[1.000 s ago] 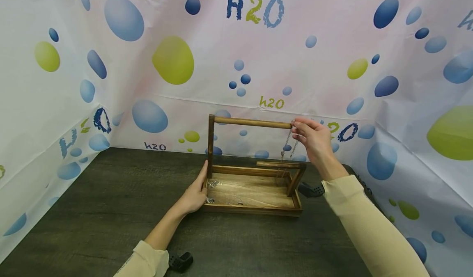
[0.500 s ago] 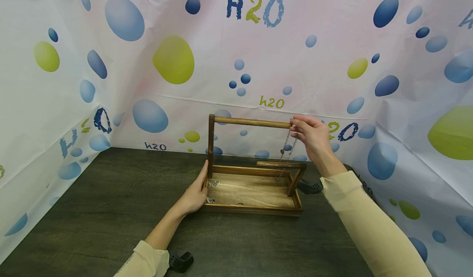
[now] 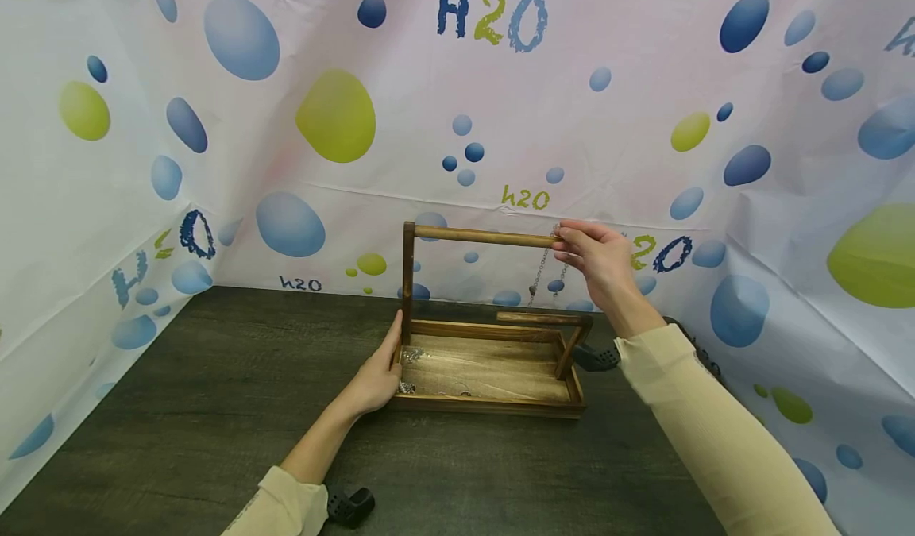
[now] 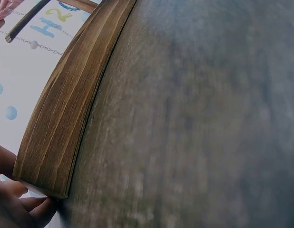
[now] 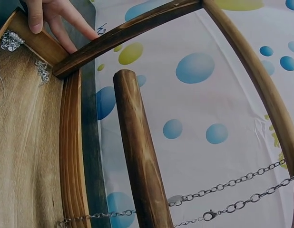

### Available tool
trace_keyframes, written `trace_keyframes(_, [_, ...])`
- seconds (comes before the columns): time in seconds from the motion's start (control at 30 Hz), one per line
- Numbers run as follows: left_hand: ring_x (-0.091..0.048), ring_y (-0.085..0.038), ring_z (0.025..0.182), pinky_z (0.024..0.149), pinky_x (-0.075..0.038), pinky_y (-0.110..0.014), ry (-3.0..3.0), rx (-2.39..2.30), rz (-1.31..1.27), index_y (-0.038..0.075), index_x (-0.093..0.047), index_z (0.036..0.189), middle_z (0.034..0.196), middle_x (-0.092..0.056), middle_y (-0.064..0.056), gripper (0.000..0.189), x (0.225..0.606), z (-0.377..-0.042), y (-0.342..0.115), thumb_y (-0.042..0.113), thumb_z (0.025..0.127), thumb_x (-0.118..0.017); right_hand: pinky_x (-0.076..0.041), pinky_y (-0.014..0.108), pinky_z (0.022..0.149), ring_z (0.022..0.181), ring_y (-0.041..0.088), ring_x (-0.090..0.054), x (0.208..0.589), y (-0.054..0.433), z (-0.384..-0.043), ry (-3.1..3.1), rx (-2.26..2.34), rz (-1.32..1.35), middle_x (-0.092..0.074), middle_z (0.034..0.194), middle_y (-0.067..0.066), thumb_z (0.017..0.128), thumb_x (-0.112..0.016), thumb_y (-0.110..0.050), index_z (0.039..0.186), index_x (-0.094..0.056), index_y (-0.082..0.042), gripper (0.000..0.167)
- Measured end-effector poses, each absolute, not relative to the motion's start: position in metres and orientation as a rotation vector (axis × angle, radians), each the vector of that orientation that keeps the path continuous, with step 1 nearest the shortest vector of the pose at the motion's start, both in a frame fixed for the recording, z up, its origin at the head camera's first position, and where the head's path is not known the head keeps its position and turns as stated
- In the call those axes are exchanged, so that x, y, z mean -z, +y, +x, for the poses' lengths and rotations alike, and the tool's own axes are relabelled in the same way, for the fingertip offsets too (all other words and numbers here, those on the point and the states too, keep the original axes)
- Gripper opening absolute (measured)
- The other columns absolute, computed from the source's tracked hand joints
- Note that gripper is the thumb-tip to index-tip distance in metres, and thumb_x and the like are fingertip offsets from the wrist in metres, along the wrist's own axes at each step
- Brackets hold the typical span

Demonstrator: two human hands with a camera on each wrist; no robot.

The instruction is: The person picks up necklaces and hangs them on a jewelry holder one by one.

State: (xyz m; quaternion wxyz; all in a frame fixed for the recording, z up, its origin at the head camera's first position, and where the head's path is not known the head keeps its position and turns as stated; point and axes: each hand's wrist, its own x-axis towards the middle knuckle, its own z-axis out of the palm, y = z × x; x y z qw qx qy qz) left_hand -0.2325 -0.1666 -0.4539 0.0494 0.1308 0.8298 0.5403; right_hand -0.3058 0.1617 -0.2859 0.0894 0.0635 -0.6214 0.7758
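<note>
A wooden jewelry stand (image 3: 493,410) has a shallow tray, a tall post with an upper bar (image 3: 486,237) and a short post with a lower bar (image 3: 536,318). My left hand (image 3: 373,379) holds the tray's left end, its thumb over the end wall in the right wrist view. With thumb and fingertips, my right hand (image 3: 602,262) pinches a silver chain necklace (image 5: 242,180) at the upper bar's free right end. Two strands hang below that hand, one bearing a small round pendant (image 3: 532,291). The lobster clasp (image 5: 210,215) shows in the right wrist view.
Silver chains (image 5: 13,42) lie in the tray's left corners, with a thin ring (image 3: 465,394) near its front wall. The dark wood-grain table (image 3: 250,377) surrounds the stand. A printed sheet (image 3: 400,179) with blue and green spots hangs behind.
My right hand has shifted slightly left, bringing the necklace onto the end of the upper bar; its strands hang farther left. The left hand and the stand stay put.
</note>
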Motion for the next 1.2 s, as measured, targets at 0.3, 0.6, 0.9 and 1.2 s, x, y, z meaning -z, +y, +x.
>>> trace_keyframes(0.3, [-0.06,-0.037,0.105,0.055,-0.037,-0.036,2.547,-1.636,0.426,0.024,0.006,0.163,0.167,0.0,-0.016,0.085,0.456,-0.231,-0.166,-0.012,0.098,-0.035,-0.058,0.028,0.073,0.076,0.015,-0.072,0.284,0.156,-0.305,-1.862,-2.295,0.231,-0.074,0.094,0.009,0.095,-0.066,-0.001,0.101,-0.075,-0.005,0.012])
trace_keyframes(0.6, [-0.032,-0.016,0.047,0.045,-0.032,-0.03,2.503,-1.65,0.408,0.029,0.008,0.162,0.167,0.002,-0.015,0.087,0.456,-0.231,-0.166,-0.012,0.099,-0.034,-0.058,0.028,0.073,0.074,0.015,-0.072,0.284,0.151,-0.304,-1.872,-2.285,0.237,-0.074,0.092,0.008,0.095,-0.066,-0.001,0.098,-0.077,-0.007,0.012])
trace_keyframes(0.9, [-0.03,-0.014,0.046,0.046,-0.033,-0.03,2.504,-1.655,0.407,0.03,0.008,0.162,0.167,0.002,-0.015,0.087,0.456,-0.231,-0.166,-0.011,0.099,-0.034,-0.058,0.029,0.074,0.073,0.015,-0.073,0.282,0.14,-0.301,-1.891,-2.261,0.264,-0.075,0.09,0.007,0.095,-0.067,-0.001,0.096,-0.077,-0.008,0.012])
trace_keyframes(1.2, [-0.029,-0.015,0.045,0.046,-0.033,-0.03,2.517,-1.648,0.402,0.029,0.008,0.162,0.167,0.0,-0.015,0.088,0.456,-0.231,-0.165,-0.013,0.098,-0.035,-0.058,0.029,0.071,0.071,0.015,-0.072,0.282,0.129,-0.302,-1.883,-2.261,0.294,-0.075,0.088,0.007,0.095,-0.065,0.001,0.093,-0.077,-0.009,0.016])
